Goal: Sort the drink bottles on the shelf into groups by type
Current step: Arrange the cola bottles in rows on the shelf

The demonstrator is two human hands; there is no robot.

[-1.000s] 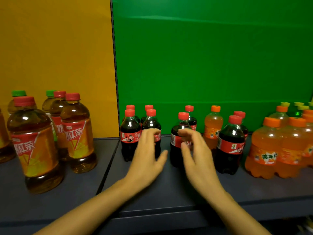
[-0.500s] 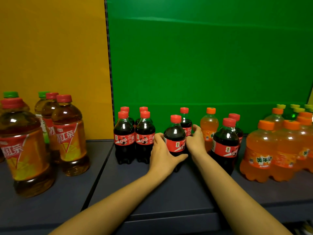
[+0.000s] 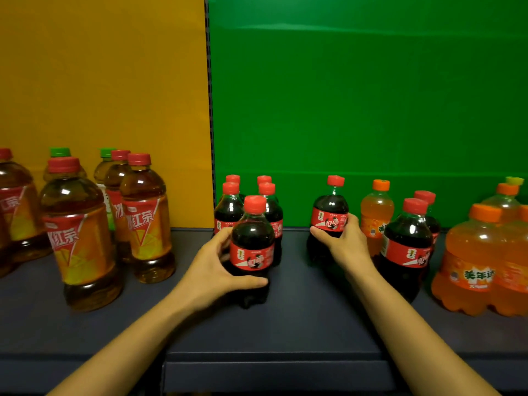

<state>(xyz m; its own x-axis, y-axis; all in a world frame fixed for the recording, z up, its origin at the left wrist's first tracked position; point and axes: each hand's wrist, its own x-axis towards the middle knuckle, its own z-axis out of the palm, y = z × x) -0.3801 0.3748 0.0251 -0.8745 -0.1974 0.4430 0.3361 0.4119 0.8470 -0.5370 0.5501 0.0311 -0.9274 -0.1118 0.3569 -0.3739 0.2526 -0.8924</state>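
My left hand (image 3: 213,264) grips a small cola bottle (image 3: 253,247) with a red cap, standing just in front of a cluster of several cola bottles (image 3: 230,207). My right hand (image 3: 344,241) grips a second cola bottle (image 3: 330,212) farther back and to the right. Right of it stand a lone orange soda bottle (image 3: 377,210) and two more cola bottles (image 3: 407,247). A group of orange soda bottles (image 3: 474,261) fills the far right.
Large iced-tea bottles (image 3: 77,232) with red and green caps stand on the left part of the dark shelf (image 3: 300,324), before a yellow back panel. A green panel backs the right section. A green-yellow cap (image 3: 514,180) shows at the far right.
Both hands closed round one cola bottle each. The left hand's bottle has moved left to the front of the cola cluster, opening a gap; the right hand's stays near its place.
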